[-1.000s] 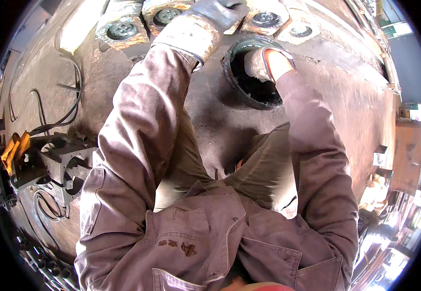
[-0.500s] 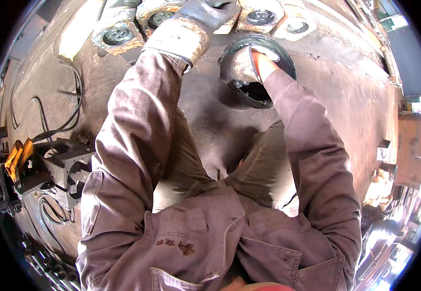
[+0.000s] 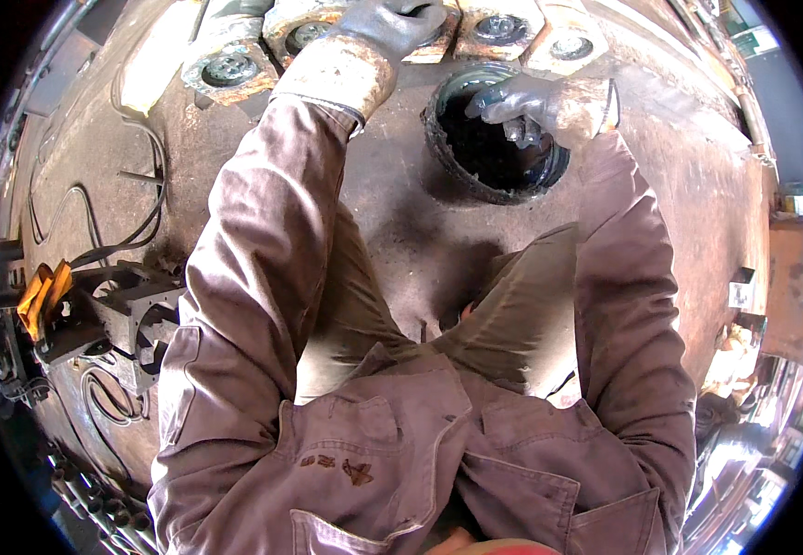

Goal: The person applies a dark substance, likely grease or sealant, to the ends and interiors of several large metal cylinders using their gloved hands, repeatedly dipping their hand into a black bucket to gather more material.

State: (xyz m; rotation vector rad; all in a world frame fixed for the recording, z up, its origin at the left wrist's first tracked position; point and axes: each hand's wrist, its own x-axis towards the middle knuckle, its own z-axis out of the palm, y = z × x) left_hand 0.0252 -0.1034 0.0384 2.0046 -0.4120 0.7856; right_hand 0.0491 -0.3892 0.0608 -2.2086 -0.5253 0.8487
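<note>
My right hand (image 3: 549,109) is above the rim of a round black bucket (image 3: 431,139), in a glove with a dark coated front and a pale, stained cuff. Its fingers are curled together, and shiny black grease (image 3: 523,132) clings to them. The bucket's inside is dark and smeared. My left hand (image 3: 390,32), gloved alike, lies at the near side of a row of metal blocks with round recesses. Its fingers look bent, and what they close on is hidden. One rusty block (image 3: 226,72) is left of it; another block (image 3: 498,32) is to its right.
The bucket stands on a brown, stained metal surface (image 3: 392,176). Black cables (image 3: 156,176) loop across the left side. Dark cut metal parts (image 3: 133,314) and a yellow piece (image 3: 43,298) lie farther left. A long beam (image 3: 651,46) runs along the far right. My legs are spread below the bucket.
My right hand has come up out of the bucket and moved right, its greasy fingers now showing over the rim. The left hand has hardly moved.
</note>
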